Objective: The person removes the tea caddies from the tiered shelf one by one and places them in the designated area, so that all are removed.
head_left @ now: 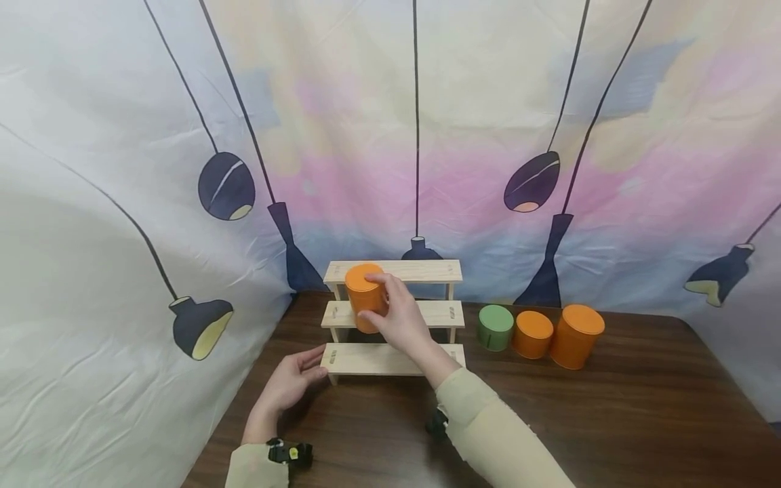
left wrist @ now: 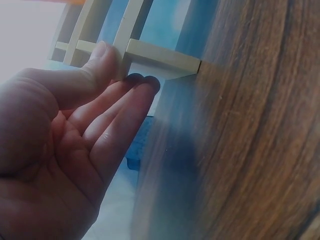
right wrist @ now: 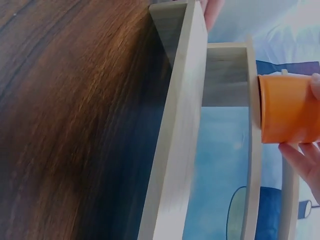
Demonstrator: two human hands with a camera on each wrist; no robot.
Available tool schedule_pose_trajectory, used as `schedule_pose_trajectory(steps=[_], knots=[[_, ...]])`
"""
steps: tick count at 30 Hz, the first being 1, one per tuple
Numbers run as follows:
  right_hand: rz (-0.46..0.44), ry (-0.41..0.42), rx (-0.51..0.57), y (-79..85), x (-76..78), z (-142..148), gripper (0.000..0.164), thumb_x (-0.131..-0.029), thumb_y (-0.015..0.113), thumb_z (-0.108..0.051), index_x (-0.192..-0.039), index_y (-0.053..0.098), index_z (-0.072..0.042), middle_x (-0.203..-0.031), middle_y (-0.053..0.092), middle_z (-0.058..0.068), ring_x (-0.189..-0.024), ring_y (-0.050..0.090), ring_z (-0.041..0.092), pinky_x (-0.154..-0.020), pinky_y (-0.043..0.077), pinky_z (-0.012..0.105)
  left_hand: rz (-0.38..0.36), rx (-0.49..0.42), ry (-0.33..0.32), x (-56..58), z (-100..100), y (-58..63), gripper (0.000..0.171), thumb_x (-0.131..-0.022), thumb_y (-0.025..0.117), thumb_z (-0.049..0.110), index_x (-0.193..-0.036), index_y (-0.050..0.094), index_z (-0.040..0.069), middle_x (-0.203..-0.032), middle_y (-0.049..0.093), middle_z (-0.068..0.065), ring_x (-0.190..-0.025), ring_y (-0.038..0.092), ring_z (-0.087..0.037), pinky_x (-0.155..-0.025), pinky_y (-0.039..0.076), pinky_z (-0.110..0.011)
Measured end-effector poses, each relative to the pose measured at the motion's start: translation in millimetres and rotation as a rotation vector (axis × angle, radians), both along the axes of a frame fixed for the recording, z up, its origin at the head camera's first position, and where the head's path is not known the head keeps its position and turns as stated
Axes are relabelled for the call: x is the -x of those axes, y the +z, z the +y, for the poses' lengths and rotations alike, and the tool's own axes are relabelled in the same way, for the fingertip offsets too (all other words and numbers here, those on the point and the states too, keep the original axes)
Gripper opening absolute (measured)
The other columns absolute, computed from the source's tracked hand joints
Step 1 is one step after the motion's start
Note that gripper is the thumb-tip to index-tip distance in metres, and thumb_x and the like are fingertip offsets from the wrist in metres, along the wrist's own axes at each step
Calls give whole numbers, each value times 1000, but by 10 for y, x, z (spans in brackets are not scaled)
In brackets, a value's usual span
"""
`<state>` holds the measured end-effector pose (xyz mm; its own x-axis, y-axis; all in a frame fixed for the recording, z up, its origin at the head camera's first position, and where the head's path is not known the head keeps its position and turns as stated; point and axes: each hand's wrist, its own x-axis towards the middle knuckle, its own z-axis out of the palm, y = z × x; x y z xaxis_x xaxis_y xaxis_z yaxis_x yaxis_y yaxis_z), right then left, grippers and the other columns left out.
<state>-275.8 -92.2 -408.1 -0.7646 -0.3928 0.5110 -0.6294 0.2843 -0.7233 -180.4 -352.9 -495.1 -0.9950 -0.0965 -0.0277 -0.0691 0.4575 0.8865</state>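
A pale wooden three-step display stand [head_left: 390, 359] stands on the table. My right hand [head_left: 403, 318] grips an orange cylindrical canister [head_left: 364, 298] by its side, thumb and fingers around it. The canister is upright at the left part of the middle step; in the right wrist view the base of the orange canister [right wrist: 287, 107] meets or nearly meets that board. With my left hand [head_left: 289, 383] I hold the left end of the lowest step, thumb at the front corner and fingers toward the back. The left wrist view shows the thumb [left wrist: 100, 62] against the wood.
To the right of the stand, a green canister [head_left: 495, 328], a short orange canister [head_left: 533, 335] and a taller orange canister [head_left: 576, 337] stand in a row on the dark brown table [head_left: 647, 407]. Behind hangs a cloth backdrop [head_left: 476, 102] printed with lamps.
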Motion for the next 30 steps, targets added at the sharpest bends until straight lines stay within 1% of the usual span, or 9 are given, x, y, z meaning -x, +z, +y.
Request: schedule_pose_trajectory(steps=[3, 6, 10, 13, 17, 20, 24, 27, 30], knots=[[-53, 45, 50, -5, -11, 123, 68, -90, 89, -14, -148, 55, -24, -146, 59, 2, -126, 63, 22, -100, 60, 39, 3, 7, 0, 4, -12, 8, 53, -103, 70, 6, -153, 54, -4, -146, 64, -21, -133, 64, -31, -111, 51, -48], [-108, 78, 127, -38, -23, 290, 69, -88, 90, -10, -147, 57, -24, -144, 61, 1, -126, 64, 24, -97, 62, 41, 9, 10, -9, 2, -13, 5, 53, -103, 69, 5, -153, 54, -4, -146, 64, -22, -133, 64, -32, -111, 52, -48], [-134, 70, 194, -84, -38, 538, 70, -86, 92, -7, -145, 59, -24, -144, 63, 5, -128, 65, 29, -97, 62, 46, 10, 22, -4, 14, -16, -7, 53, -103, 70, 5, -153, 55, -4, -145, 65, -21, -131, 65, -30, -109, 54, -46], [-105, 32, 206, -112, -37, 732, 69, -86, 92, -6, -143, 60, -25, -144, 63, 6, -128, 65, 31, -97, 61, 48, 8, 33, 2, 41, -12, -1, 53, -103, 70, 6, -153, 55, -4, -144, 65, -20, -131, 65, -30, -109, 54, -46], [-78, 21, 236, -159, -43, 1020, 69, -87, 90, -4, -144, 58, -26, -145, 61, 7, -129, 65, 34, -98, 61, 51, 0, 41, 10, 58, 9, 3, 52, -103, 71, 7, -152, 56, -3, -144, 66, -20, -132, 65, -31, -110, 52, -49], [-35, 10, 243, -203, -58, 1253, 70, -86, 89, -1, -145, 56, -22, -144, 61, 9, -127, 66, 34, -99, 60, 54, -10, 41, 17, 56, 23, -3, 52, -103, 70, 6, -153, 56, -1, -144, 66, -18, -132, 65, -30, -112, 51, -49], [59, -60, 223, -250, -51, 1568, 71, -85, 90, 1, -145, 56, -15, -143, 62, 10, -124, 65, 30, -100, 59, 56, -3, 32, 17, 58, 32, -10, 52, -103, 69, 5, -153, 55, -2, -145, 65, -19, -132, 65, -30, -112, 50, -50], [94, -110, 200, -252, -63, 1802, 71, -83, 90, 4, -144, 56, -11, -143, 62, 9, -125, 64, 24, -100, 59, 53, -6, 27, 20, 53, 25, -18, 52, -103, 69, 5, -153, 55, -2, -145, 64, -19, -132, 65, -30, -111, 51, -49], [126, -172, 149, -221, -94, 2040, 71, -82, 90, 5, -143, 57, -10, -141, 63, 8, -122, 63, 12, -101, 59, 38, -14, 22, 22, 46, 7, -31, 52, -104, 69, 5, -153, 55, -2, -146, 64, -19, -133, 64, -30, -111, 51, -48]])
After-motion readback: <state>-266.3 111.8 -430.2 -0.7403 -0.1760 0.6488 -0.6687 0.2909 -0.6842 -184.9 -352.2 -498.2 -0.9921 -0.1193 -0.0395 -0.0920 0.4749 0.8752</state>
